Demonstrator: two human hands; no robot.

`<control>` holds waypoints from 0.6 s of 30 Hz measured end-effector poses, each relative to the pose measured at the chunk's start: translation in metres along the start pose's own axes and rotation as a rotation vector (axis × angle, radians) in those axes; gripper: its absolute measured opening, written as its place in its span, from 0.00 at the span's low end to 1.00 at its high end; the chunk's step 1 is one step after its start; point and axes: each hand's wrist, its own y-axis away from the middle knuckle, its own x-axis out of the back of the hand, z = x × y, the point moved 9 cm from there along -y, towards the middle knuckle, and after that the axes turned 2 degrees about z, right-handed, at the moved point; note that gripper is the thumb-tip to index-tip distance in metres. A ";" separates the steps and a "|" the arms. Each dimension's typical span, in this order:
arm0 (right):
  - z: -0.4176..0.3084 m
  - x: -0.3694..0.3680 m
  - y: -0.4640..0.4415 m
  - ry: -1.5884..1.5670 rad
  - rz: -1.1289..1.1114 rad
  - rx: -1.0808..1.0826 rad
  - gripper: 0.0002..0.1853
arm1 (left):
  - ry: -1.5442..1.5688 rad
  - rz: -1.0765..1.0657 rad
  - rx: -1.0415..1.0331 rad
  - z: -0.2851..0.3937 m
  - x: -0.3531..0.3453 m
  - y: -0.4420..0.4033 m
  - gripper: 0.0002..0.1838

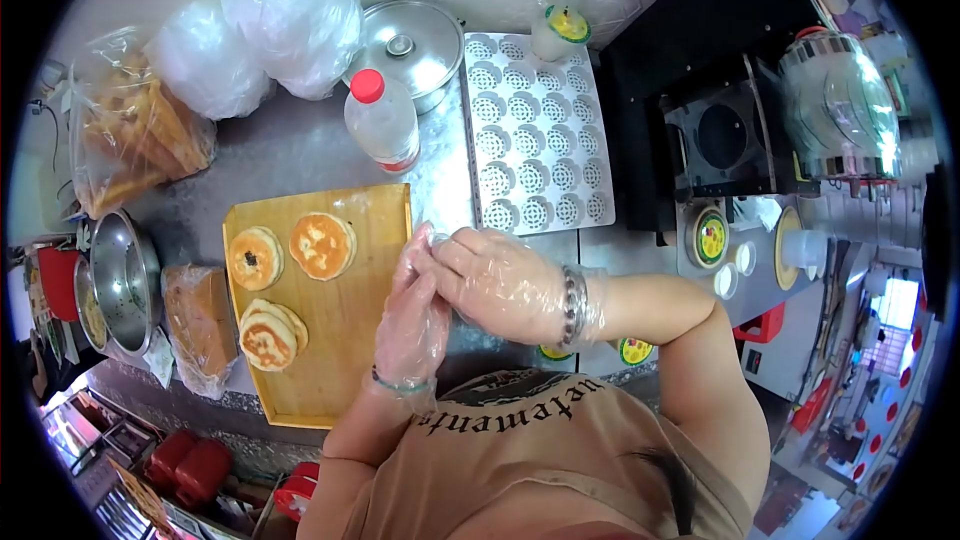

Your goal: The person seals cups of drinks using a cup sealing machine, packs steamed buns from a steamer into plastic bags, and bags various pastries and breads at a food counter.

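Observation:
Both hands wear thin clear plastic gloves and meet just beyond the right edge of the wooden tray (345, 380). My left hand (412, 325) points away from me with its fingers stretched out, partly covered by the other hand. My right hand (505, 285) lies across it, fingers bent and closed at the fingertip end of the left glove. On the tray are round browned flatbreads: one with a dark spot (256, 258), one single bread (323, 246), and a small overlapping stack (270, 335). Neither hand touches the breads.
A red-capped bottle (383, 125) stands behind the tray. Beside it are a lidded pot (405, 45) and a white perforated rack (540, 135). Bagged bread (140, 130), a wrapped loaf (198, 325) and a steel bowl (124, 282) line the left. A black machine (720, 130) stands right.

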 end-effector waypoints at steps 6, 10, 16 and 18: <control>0.023 0.009 -0.015 -0.336 -0.090 0.100 0.25 | -0.040 0.096 0.054 0.001 0.012 -0.006 0.31; 0.046 0.021 -0.012 -0.377 -0.201 -0.011 0.25 | -0.141 -0.034 -0.032 0.005 0.007 -0.010 0.31; 0.051 -0.009 0.015 -0.353 -0.019 -0.017 0.53 | -0.265 -0.038 0.051 -0.008 -0.006 -0.007 0.30; 0.062 -0.031 0.023 -0.492 0.039 -0.163 0.63 | -0.307 -0.063 0.094 -0.005 -0.023 -0.003 0.29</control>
